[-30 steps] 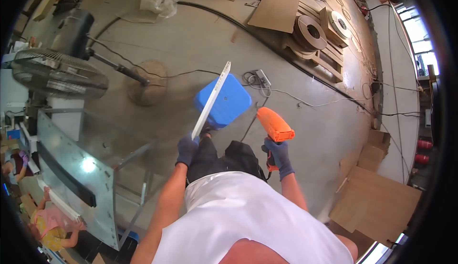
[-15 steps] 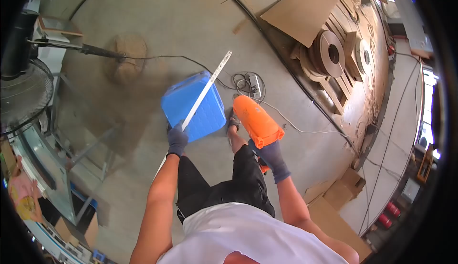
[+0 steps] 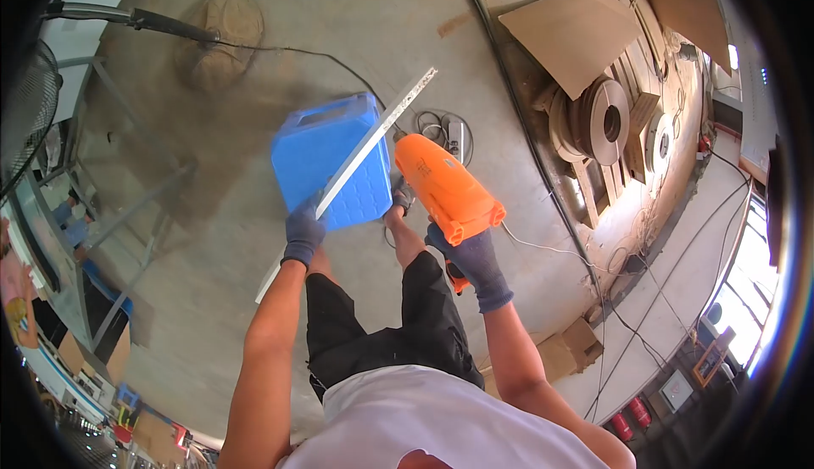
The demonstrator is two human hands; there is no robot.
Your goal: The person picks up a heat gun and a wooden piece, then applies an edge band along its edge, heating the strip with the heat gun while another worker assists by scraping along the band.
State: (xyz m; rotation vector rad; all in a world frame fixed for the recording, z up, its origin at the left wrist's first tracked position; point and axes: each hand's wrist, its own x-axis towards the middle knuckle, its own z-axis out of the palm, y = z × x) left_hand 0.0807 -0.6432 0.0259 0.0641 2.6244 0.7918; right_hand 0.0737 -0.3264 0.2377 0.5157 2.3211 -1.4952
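Observation:
My left hand point(image 3: 304, 230), in a dark glove, is wrapped round a long white strip point(image 3: 365, 147) that slants up to the right and sticks out below the fist too. Behind the strip is a blue plastic stool point(image 3: 326, 164) on the floor. My right hand point(image 3: 471, 257), gloved as well, grips an orange power tool point(image 3: 443, 187) from below. Its bulky orange body points up and left, near the right side of the stool. Part of its handle is hidden by my fingers.
A power strip point(image 3: 456, 139) with coiled cable lies beyond the tool. Rolls of edging point(image 3: 604, 121) stand on a pallet at the right. At the left are a fan base point(image 3: 222, 41), a metal frame point(image 3: 136, 214) and another person's arm point(image 3: 30, 316).
The view has swung round and the fan has slid to the left edge. The orange tool now stands closer to the stool and strip. Both hands have kept their holds.

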